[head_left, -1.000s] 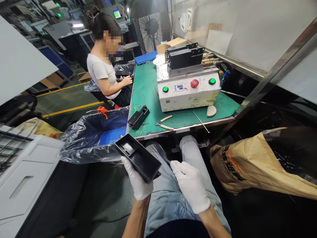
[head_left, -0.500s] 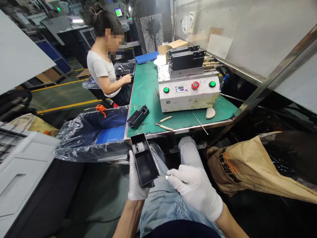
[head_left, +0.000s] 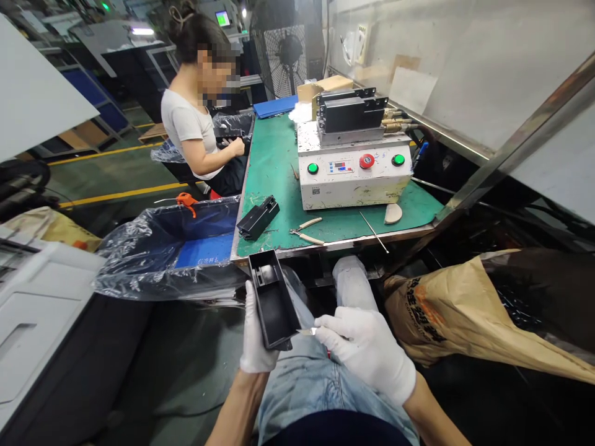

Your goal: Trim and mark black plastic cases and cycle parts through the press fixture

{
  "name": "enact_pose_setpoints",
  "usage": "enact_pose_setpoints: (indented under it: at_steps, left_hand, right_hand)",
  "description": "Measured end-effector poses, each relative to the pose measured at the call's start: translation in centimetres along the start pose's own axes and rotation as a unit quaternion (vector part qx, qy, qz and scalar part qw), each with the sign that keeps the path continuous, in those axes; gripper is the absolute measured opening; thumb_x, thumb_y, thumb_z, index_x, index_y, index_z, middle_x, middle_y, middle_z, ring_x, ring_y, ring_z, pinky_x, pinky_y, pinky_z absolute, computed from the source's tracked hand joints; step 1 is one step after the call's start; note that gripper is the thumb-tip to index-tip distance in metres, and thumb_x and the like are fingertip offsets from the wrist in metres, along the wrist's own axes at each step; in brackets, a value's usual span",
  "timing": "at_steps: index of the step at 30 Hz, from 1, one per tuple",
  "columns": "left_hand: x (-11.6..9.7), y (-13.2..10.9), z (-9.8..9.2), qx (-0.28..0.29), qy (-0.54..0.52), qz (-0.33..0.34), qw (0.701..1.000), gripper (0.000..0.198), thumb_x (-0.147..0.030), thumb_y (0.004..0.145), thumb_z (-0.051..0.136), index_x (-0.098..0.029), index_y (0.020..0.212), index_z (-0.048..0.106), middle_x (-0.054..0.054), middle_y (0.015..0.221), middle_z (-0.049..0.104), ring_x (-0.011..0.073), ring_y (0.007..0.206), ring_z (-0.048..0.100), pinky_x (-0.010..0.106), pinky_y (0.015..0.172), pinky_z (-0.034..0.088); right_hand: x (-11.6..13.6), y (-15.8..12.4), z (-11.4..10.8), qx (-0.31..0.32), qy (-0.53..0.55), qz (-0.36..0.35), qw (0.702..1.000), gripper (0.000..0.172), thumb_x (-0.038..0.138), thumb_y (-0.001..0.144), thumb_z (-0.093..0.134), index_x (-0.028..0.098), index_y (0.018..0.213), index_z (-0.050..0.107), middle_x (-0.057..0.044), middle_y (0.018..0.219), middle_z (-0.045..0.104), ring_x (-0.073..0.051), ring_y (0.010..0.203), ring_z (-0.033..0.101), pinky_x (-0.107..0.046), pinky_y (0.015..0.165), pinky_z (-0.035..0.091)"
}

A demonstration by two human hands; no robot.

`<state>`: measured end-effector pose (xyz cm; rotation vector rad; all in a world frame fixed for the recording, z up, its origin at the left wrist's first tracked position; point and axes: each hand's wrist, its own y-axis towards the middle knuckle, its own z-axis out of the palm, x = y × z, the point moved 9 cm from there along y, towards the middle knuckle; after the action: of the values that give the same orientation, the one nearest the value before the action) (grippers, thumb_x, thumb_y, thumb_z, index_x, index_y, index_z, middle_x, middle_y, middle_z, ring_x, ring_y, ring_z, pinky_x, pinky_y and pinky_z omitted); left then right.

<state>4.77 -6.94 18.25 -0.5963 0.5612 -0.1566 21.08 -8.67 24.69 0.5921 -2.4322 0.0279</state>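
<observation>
My gloved left hand (head_left: pixel 256 344) is closed around the side of a black plastic box (head_left: pixel 274 306), its open top tilted toward me. My right hand (head_left: pixel 367 350), also in a white glove, grips a small knife (head_left: pixel 307 332). The short metal blade points left and lies at the box's lower right corner; whether it touches the edge I cannot tell. Most of the knife's handle is hidden in my fingers. Beyond the box, on the green table (head_left: pixel 274 161), rest another black plastic part (head_left: pixel 258 218) and a pair of nippers (head_left: pixel 307 231) with pale handles.
A white machine (head_left: pixel 356 186) with green and red buttons carries black parts (head_left: pixel 353 114). A metal rod (head_left: pixel 373 231) lies near the table edge. Left is a plastic-lined bin (head_left: pixel 162 275) with an orange air gun (head_left: pixel 186 201); right, a paper sack (head_left: pixel 446 310). A co-worker (head_left: pixel 190 124) sits across.
The box in my left hand has shifted slightly right. More of the knife blade shows at the box's corner, while my right hand stays nearly in place.
</observation>
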Motion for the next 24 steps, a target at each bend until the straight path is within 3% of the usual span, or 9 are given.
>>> enact_pose_setpoints:
  at_steps: [5, 8, 13, 15, 20, 24]
  left_hand:
    - [0.9, -0.1, -0.5, -0.004, -0.011, -0.028, 1.0, 0.057, -0.06, 0.096, 0.057, -0.016, 0.128, 0.073, 0.009, 0.091, 0.082, 0.0237, 0.082, 0.079, 0.038, 0.088, 0.066]
    - [2.0, -0.6, -0.8, -0.019, -0.001, -0.071, 0.997, 0.056, -0.06, 0.095, 0.059, -0.014, 0.123, 0.074, 0.009, 0.092, 0.082, 0.0219, 0.077, 0.077, 0.036, 0.081, 0.067]
    - [4.0, -1.8, -0.8, -0.026, -0.018, -0.149, 0.988, 0.05, -0.061, 0.098, 0.053, -0.015, 0.088, 0.07, 0.001, 0.065, 0.07, 0.0139, 0.05, 0.064, 0.029, 0.059, 0.062]
    - [4.7, -2.2, -1.0, -0.029, -0.014, -0.168, 0.985, 0.049, -0.06, 0.098, 0.052, -0.016, 0.084, 0.067, -0.001, 0.058, 0.065, 0.0128, 0.046, 0.061, 0.026, 0.053, 0.059]
    - [6.2, -2.6, -2.2, -0.029, 0.014, -0.194, 0.98, 0.05, -0.06, 0.1, 0.049, -0.014, 0.095, 0.069, 0.002, 0.062, 0.069, 0.0149, 0.047, 0.064, 0.029, 0.055, 0.06]
    - [6.9, -2.7, -3.5, -0.001, 0.068, -0.21, 0.975, 0.057, -0.065, 0.093, 0.059, -0.012, 0.112, 0.071, 0.006, 0.065, 0.072, 0.0197, 0.045, 0.065, 0.032, 0.045, 0.057]
  right_hand:
    - [-0.6, -0.3, 0.9, 0.019, -0.028, -0.008, 0.999, 0.046, 0.051, 0.109, 0.048, 0.027, 0.081, 0.075, 0.002, 0.069, 0.061, -0.012, 0.066, 0.055, -0.031, 0.062, 0.028]
    - [-1.0, -0.2, 1.0, 0.014, -0.034, -0.012, 0.999, 0.044, 0.051, 0.109, 0.049, 0.027, 0.083, 0.075, 0.003, 0.069, 0.06, -0.012, 0.067, 0.055, -0.031, 0.062, 0.027]
    - [-1.4, 0.0, 0.8, -0.001, -0.026, -0.019, 0.999, 0.045, 0.049, 0.109, 0.049, 0.025, 0.082, 0.075, 0.002, 0.068, 0.06, -0.012, 0.066, 0.054, -0.03, 0.063, 0.028]
    - [-1.7, 0.0, 0.6, -0.007, -0.022, -0.016, 1.0, 0.046, 0.05, 0.109, 0.048, 0.025, 0.082, 0.075, 0.002, 0.068, 0.061, -0.012, 0.065, 0.053, -0.029, 0.063, 0.029]
    - [-2.4, 0.2, 0.8, -0.009, -0.022, -0.002, 1.0, 0.051, 0.051, 0.109, 0.047, 0.024, 0.074, 0.071, 0.002, 0.068, 0.061, -0.011, 0.066, 0.054, -0.028, 0.063, 0.029]
    - [-3.2, 0.3, 0.3, -0.039, -0.021, 0.012, 0.999, 0.049, 0.052, 0.109, 0.047, 0.025, 0.079, 0.076, 0.002, 0.068, 0.062, -0.011, 0.064, 0.054, -0.027, 0.061, 0.029]
